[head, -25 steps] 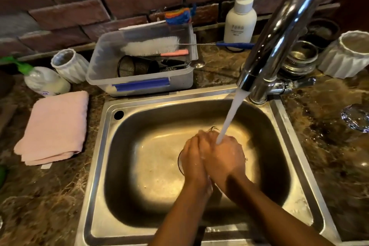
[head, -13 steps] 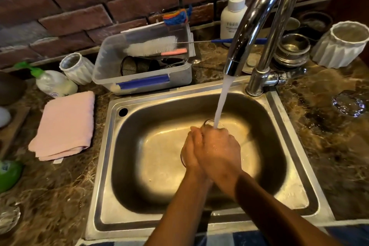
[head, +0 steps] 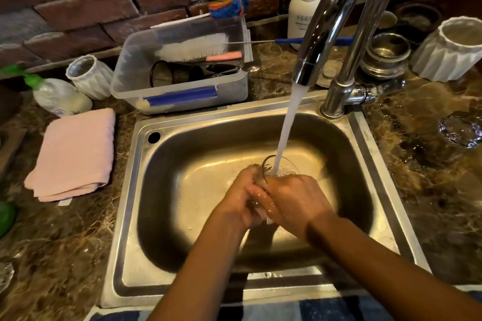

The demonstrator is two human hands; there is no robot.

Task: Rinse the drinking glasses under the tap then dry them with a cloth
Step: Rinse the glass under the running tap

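Note:
A clear drinking glass [head: 283, 168] is held over the steel sink [head: 167, 164], its open rim tipped up toward the tap [head: 320, 34]. Running water pours straight into it. My left hand [head: 238, 200] and my right hand [head: 294, 200] both wrap around the glass body, fingers overlapping and wet. Most of the glass is hidden by my hands. A second clear glass [head: 460, 130] stands upside down on the counter at the right. A folded pink cloth [head: 74, 154] lies on the counter left of the sink.
Behind the sink sits a plastic tub [head: 182, 96] with a bottle brush and strainers. A soap pump bottle [head: 303, 8], steel bowls [head: 386, 57] and a white ribbed cup [head: 453, 47] stand at the back right. Another white cup [head: 87, 75] and a green-capped bottle [head: 57, 96] stand at the back left.
The glass rim has come up further from between my hands under the stream. The view has pulled back and shifted, showing more counter on the left.

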